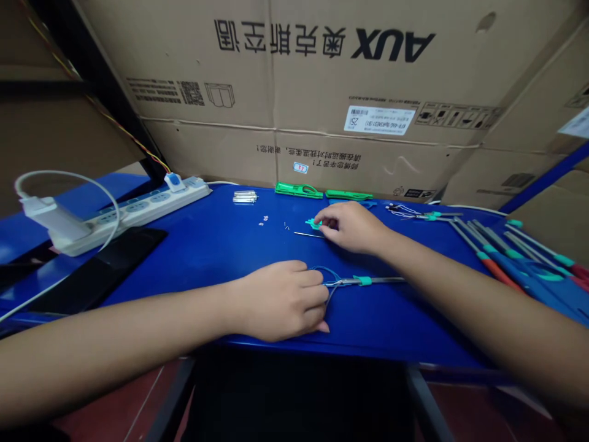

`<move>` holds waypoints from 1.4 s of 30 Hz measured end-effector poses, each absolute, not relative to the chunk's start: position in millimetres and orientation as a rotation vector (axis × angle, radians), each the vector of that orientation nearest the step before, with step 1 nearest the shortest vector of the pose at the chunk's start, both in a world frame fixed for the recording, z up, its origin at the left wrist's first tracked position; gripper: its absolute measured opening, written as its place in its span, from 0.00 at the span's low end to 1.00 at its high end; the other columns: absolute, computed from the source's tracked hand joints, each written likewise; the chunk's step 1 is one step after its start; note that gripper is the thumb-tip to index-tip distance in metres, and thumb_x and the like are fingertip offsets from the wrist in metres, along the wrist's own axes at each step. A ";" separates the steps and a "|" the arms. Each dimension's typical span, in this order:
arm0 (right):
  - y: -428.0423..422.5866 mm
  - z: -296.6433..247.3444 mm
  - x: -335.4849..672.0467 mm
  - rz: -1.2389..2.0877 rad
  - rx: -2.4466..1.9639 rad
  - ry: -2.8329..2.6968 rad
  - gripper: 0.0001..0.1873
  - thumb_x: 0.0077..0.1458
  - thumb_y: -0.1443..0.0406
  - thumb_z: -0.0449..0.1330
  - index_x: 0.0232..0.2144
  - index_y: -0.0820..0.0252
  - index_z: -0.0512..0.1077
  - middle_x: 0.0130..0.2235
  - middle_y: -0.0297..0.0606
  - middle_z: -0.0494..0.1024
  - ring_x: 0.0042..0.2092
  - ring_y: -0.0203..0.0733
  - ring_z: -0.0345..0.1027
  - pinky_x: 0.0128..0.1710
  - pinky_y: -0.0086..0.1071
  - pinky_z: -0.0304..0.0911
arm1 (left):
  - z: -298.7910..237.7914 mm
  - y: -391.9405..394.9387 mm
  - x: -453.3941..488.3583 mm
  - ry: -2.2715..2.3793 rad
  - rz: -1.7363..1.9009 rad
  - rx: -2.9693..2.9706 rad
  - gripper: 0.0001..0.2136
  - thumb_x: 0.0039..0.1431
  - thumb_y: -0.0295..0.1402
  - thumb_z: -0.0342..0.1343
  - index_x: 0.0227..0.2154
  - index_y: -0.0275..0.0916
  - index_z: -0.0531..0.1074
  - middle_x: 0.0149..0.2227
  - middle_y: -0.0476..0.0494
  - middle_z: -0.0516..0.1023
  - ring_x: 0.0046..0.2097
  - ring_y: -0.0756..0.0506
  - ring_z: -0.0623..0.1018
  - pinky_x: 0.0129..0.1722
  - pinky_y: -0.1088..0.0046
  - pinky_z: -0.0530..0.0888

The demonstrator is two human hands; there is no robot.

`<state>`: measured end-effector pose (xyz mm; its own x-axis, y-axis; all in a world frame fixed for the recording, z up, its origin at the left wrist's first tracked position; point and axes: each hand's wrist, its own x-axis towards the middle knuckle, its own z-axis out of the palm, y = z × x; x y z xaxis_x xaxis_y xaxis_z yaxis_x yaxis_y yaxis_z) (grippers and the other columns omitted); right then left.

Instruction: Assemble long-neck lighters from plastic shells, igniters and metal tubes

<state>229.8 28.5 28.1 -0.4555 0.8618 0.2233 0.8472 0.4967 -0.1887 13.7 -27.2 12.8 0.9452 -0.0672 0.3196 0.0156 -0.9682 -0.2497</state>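
My left hand [285, 301] is closed in a fist low over the blue table. Thin blue and grey wires [332, 288] come out of its fingers, joined to a metal tube [380, 280] with a teal clip [362, 280] that points right. What else lies inside the fist is hidden. Farther back, my right hand [354, 227] pinches a small teal plastic piece [313, 224] with thumb and forefinger. A thin metal rod [307, 234] lies just beneath these fingertips. Left of it are tiny pins [286, 226] and small pale bits [264, 220].
Green plastic holders [299, 191] and silvery cylinders [244, 196] lie along the back, before a large cardboard sheet [313, 80]. A power strip [138, 212] and a black flat object [103, 264] sit at left. Several tubes with coloured handles [499, 264] are piled at right.
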 end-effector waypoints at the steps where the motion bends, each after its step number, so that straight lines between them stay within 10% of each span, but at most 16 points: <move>1: 17.5 28.6 232.2 0.089 -1.308 -2.460 0.10 0.57 0.69 0.59 0.40 0.59 0.80 0.37 0.38 0.82 0.37 0.39 0.73 0.39 0.31 0.64 | 11.8 -29.5 13.8 0.043 -0.470 -2.830 0.15 0.70 0.38 0.49 0.33 0.37 0.76 0.30 0.45 0.73 0.32 0.46 0.71 0.31 0.65 0.65; 20: -49.8 2.6 249.0 0.221 -0.855 -2.552 0.11 0.61 0.70 0.56 0.40 0.61 0.79 0.34 0.41 0.78 0.36 0.42 0.70 0.41 0.37 0.66 | 22.0 -15.4 2.6 -0.201 -0.502 -3.086 0.13 0.68 0.37 0.51 0.32 0.38 0.76 0.33 0.43 0.76 0.36 0.47 0.74 0.36 0.69 0.70; 26: -49.7 4.5 252.0 0.236 -0.855 -2.562 0.11 0.62 0.69 0.56 0.41 0.61 0.79 0.33 0.41 0.78 0.36 0.40 0.69 0.41 0.36 0.65 | 20.2 19.1 -9.9 -0.543 -0.401 -3.403 0.18 0.59 0.43 0.62 0.49 0.38 0.75 0.42 0.43 0.78 0.42 0.47 0.78 0.43 0.72 0.74; 42: -39.5 1.2 252.5 0.384 -0.872 -2.513 0.12 0.62 0.69 0.57 0.41 0.54 0.80 0.37 0.38 0.80 0.39 0.38 0.74 0.41 0.33 0.68 | 8.9 0.3 -12.6 -0.508 -0.257 -3.153 0.17 0.67 0.37 0.53 0.55 0.37 0.74 0.41 0.39 0.75 0.44 0.44 0.76 0.46 0.67 0.75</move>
<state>252.5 -39.5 1.2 -0.6986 0.6388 0.3223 0.5133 0.7613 -0.3962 -12.6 0.3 8.9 0.9369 0.3168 0.1478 0.3068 -0.9478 0.0866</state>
